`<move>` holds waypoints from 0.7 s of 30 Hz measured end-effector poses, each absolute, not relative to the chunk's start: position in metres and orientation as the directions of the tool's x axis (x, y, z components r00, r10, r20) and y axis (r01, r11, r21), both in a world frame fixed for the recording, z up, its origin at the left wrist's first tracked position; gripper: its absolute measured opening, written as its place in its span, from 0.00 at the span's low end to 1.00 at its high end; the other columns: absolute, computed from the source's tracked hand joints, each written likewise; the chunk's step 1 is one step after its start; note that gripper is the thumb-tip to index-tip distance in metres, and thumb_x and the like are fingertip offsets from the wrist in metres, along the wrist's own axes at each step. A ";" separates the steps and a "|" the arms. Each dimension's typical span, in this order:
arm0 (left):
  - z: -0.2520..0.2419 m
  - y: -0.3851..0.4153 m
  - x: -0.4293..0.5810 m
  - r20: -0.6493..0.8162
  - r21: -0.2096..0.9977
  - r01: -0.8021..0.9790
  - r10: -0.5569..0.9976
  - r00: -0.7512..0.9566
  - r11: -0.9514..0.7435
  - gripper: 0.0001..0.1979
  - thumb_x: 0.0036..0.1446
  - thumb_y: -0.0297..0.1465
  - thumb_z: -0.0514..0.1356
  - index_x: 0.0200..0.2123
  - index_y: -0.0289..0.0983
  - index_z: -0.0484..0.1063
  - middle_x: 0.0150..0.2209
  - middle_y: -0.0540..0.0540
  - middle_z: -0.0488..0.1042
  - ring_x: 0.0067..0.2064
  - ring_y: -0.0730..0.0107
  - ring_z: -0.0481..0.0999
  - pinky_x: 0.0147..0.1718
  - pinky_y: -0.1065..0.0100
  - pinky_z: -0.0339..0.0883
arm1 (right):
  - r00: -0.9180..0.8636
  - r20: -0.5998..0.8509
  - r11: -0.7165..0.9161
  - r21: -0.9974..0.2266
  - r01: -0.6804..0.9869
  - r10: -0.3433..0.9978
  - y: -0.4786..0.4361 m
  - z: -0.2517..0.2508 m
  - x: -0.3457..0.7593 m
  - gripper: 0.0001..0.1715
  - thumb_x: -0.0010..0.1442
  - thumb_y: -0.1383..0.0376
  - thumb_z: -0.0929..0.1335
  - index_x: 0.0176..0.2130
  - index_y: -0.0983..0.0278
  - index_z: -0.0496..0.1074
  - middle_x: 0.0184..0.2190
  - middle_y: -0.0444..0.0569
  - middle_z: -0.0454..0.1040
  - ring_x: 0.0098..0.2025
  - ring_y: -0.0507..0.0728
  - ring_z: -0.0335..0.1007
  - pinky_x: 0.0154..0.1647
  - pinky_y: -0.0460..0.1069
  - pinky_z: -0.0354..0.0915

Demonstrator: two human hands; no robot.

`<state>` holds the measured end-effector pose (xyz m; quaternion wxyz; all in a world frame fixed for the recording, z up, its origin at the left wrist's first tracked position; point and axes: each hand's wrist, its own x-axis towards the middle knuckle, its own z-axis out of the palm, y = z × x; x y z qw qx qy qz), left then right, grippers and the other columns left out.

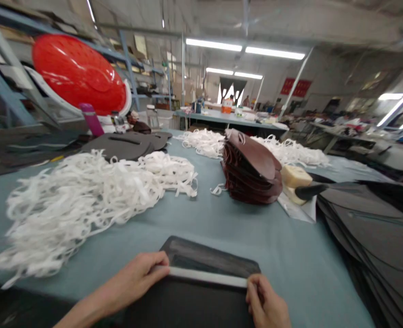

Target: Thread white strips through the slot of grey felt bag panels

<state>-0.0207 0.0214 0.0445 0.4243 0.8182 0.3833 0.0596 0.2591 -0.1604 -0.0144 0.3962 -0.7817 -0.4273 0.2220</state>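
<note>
Near the table's front edge lies a black leather-like piece (194, 303), its far flap (211, 256) a paler, worn-looking grey-black. Across it runs a white strip (208, 277), pulled straight between my hands. The strip's left end is pinched between thumb and fingers of my left hand (143, 273). At the other end, my right hand (266, 300) grips the strip with curled fingers, close to the piece's right edge. Whether the strip touches the piece along its whole length I cannot tell.
A tangled heap of white strips (85, 200) covers the table's left. Beyond the hands stands a stack of brown leather pieces (251, 173), beside yellowish sponge-like blocks (295, 177). Dark grey pieces (375, 218) are stacked at right. A magenta bottle (91, 119) stands back left.
</note>
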 end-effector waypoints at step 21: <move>0.030 0.031 0.009 -0.247 0.669 0.734 0.895 0.371 -0.119 0.14 0.52 0.39 0.53 0.28 0.36 0.73 0.23 0.50 0.73 0.27 0.69 0.71 0.28 0.71 0.56 | 0.676 -0.223 -0.586 -0.721 0.370 0.702 -0.162 0.005 0.274 0.20 0.56 0.47 0.62 0.30 0.61 0.68 0.19 0.42 0.69 0.20 0.52 0.62 0.22 0.45 0.56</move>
